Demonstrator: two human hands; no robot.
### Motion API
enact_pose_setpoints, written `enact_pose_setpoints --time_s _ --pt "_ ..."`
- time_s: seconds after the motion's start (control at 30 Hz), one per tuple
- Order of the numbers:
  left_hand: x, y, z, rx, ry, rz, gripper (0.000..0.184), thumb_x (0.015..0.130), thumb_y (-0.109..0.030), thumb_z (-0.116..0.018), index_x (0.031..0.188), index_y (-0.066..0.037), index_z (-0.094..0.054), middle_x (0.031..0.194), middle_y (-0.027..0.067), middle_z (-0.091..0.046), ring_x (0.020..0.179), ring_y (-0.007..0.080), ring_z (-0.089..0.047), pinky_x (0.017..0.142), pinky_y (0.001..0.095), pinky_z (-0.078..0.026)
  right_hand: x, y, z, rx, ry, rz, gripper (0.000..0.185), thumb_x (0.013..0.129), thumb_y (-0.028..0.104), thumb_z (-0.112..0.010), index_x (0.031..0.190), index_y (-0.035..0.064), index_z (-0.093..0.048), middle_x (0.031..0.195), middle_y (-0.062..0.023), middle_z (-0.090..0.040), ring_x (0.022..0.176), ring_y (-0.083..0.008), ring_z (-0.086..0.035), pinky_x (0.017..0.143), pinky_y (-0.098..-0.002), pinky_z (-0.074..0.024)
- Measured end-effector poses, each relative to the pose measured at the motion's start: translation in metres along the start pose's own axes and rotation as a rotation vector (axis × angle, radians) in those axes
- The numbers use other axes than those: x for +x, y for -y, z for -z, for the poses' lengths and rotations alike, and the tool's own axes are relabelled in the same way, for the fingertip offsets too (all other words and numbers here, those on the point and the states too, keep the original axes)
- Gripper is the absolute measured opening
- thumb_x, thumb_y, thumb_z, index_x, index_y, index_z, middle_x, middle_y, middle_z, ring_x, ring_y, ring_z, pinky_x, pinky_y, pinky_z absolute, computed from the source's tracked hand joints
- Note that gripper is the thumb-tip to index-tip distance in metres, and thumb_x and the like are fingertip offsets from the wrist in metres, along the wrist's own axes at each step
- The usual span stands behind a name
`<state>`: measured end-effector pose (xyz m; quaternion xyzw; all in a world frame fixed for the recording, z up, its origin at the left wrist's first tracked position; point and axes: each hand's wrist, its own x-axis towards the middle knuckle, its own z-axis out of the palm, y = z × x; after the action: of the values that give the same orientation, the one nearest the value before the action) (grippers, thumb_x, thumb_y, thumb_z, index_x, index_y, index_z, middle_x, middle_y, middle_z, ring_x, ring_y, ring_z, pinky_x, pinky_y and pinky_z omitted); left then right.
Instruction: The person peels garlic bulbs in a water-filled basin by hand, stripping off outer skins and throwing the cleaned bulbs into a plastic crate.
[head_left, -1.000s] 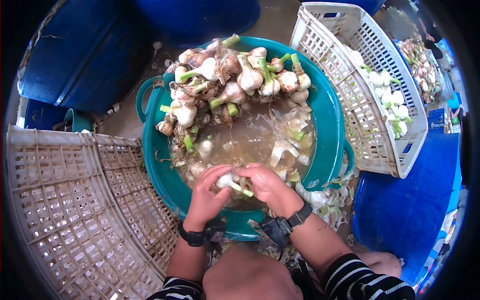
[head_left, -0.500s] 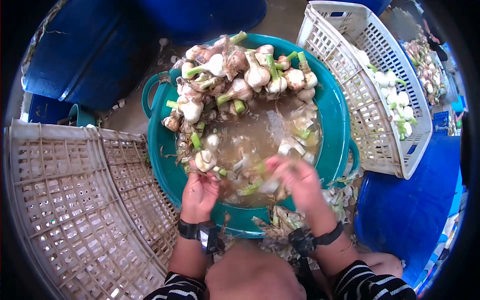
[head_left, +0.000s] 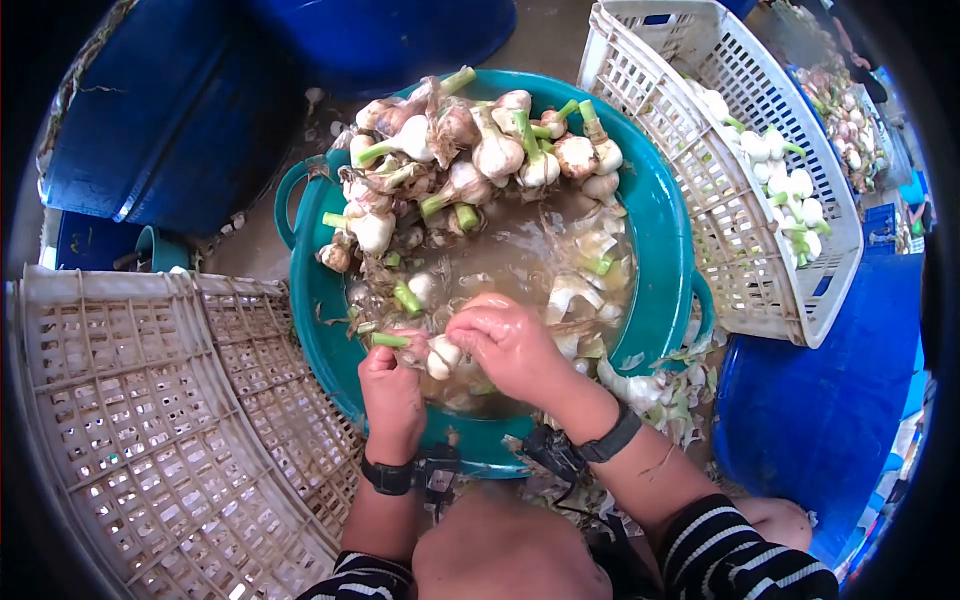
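Note:
A garlic bulb (head_left: 441, 358) with a short green stem is held over the near left part of a green tub (head_left: 655, 300). My left hand (head_left: 391, 400) is closed round its stem side, fingers curled in. From the right, my right hand (head_left: 512, 347) pinches at the bulb's side, thumb and fingers pressed together; whether it grips the bulb or only its skin is hidden. Murky water (head_left: 500, 260) with floating peel fills the tub's middle. Heaped along the tub's far side are several unpeeled garlic bulbs (head_left: 497, 155) with cut green stems.
A white crate (head_left: 700, 205) at the right holds several peeled garlic bulbs (head_left: 790, 190). Another slatted crate (head_left: 130, 400) stands close on the left. Blue barrels (head_left: 150, 110) are behind at left, and a blue container (head_left: 815, 400) is at right. Peel scraps (head_left: 655, 395) lie beside the tub.
My right hand has moved left from the tub's right part to the garlic bulb at my left hand. My left hand has turned and its fingers have curled in. The view has shifted slightly.

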<state>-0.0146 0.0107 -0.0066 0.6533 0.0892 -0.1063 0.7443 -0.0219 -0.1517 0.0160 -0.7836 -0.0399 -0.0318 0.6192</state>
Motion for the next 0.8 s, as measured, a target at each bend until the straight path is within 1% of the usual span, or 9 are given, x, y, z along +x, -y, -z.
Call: enact_pose_setpoints --time_s 0.13,0.2,0.33,0.43,0.5,0.6,0.67,0.73,0.8 --pt "0.001 0.003 0.000 -0.323 -0.096 0.216 0.011 0.089 -0.010 -0.050 0.097 -0.003 -0.053 0.089 0.0056 -0.059 0.078 0.0141 -0.059 0.068 0.0262 -0.049 -0.018 0.010 -0.001 -0.236 0.032 0.220 0.011 0.079 0.008 -0.061 0.087 -0.0001 -0.061 0.080 -0.0101 -0.057 0.076 -0.0233 -0.056 0.068 -0.0302 -0.0443" --pt "-0.002 -0.001 -0.001 -0.294 0.001 0.166 0.009 0.090 -0.011 -0.049 0.095 -0.004 -0.053 0.090 0.0053 -0.059 0.080 0.0144 -0.059 0.071 0.0285 -0.050 -0.024 0.009 0.000 0.025 -0.071 -0.107 0.009 0.081 0.007 -0.059 0.087 0.0004 -0.059 0.078 -0.0090 -0.056 0.076 -0.0235 -0.055 0.067 -0.0309 -0.0444" --pt "-0.005 -0.003 -0.007 -0.328 0.089 0.250 0.011 0.090 -0.014 -0.049 0.093 -0.004 -0.052 0.090 0.0044 -0.058 0.082 0.0143 -0.059 0.073 0.0298 -0.050 -0.012 0.008 -0.005 0.259 -0.130 -0.127 0.007 0.082 0.007 -0.058 0.082 0.0006 -0.057 0.078 -0.0087 -0.055 0.077 -0.0230 -0.055 0.067 -0.0313 -0.0441" --pt "-0.005 -0.003 -0.005 -0.483 0.124 0.313 0.009 0.087 -0.005 -0.051 0.095 -0.003 -0.054 0.089 0.0048 -0.059 0.082 0.0142 -0.059 0.073 0.0264 -0.049 -0.006 0.012 -0.003 0.083 -0.045 -0.180 0.006 0.081 0.007 -0.057 0.081 0.0007 -0.056 0.077 -0.0094 -0.054 0.075 -0.0248 -0.056 0.068 -0.0313 -0.0450" --pt "-0.003 0.002 -0.003 -0.449 0.057 0.250 0.011 0.089 -0.011 -0.051 0.097 -0.003 -0.054 0.090 0.0050 -0.059 0.082 0.0143 -0.059 0.072 0.0263 -0.049 -0.012 0.017 -0.008 -0.254 -0.113 0.183 0.004 0.078 0.007 -0.058 0.080 0.0029 -0.058 0.076 -0.0099 -0.054 0.074 -0.0263 -0.057 0.066 -0.0310 -0.0467" --pt "0.010 0.006 0.002 -0.600 -0.112 0.389 0.018 0.092 -0.020 -0.048 0.099 -0.005 -0.054 0.089 0.0045 -0.060 0.077 0.0132 -0.058 0.064 0.0245 -0.047 -0.037 0.036 -0.001 -0.359 0.051 0.380 0.004 0.073 0.004 -0.057 0.077 0.0047 -0.056 0.075 -0.0105 -0.054 0.072 -0.0275 -0.055 0.061 -0.0329 -0.0477" --pt "0.011 0.003 0.019 -0.721 -0.044 0.435 0.025 0.093 -0.028 -0.045 0.099 -0.005 -0.054 0.086 0.0038 -0.060 0.070 0.0111 -0.055 0.056 0.0227 -0.043 -0.044 0.010 0.025 -0.766 0.276 0.185 0.017 0.071 0.010 -0.059 0.086 0.0030 -0.057 0.084 -0.0126 -0.055 0.073 -0.0245 -0.057 0.062 -0.0351 -0.0483" --pt "0.009 -0.003 0.019 -0.720 -0.009 0.463 0.030 0.092 -0.036 -0.046 0.095 -0.008 -0.057 0.081 0.0001 -0.059 0.065 0.0083 -0.053 0.049 0.0207 -0.041 -0.045 -0.020 0.047 -1.116 0.082 -0.002 0.023 0.074 0.014 -0.060 0.094 0.0031 -0.055 0.085 -0.0151 -0.055 0.074 -0.0258 -0.057 0.063 -0.0340 -0.0481" --pt "0.001 -0.011 0.004 -0.639 -0.055 0.448 0.031 0.092 -0.036 -0.045 0.093 -0.007 -0.057 0.079 0.0018 -0.059 0.064 0.0086 -0.052 0.049 0.0205 -0.040 -0.032 -0.015 0.035 -0.775 -0.098 0.094 0.019 0.078 0.015 -0.058 0.093 0.0032 -0.055 0.088 -0.0156 -0.057 0.077 -0.0263 -0.058 0.061 -0.0346 -0.0486"
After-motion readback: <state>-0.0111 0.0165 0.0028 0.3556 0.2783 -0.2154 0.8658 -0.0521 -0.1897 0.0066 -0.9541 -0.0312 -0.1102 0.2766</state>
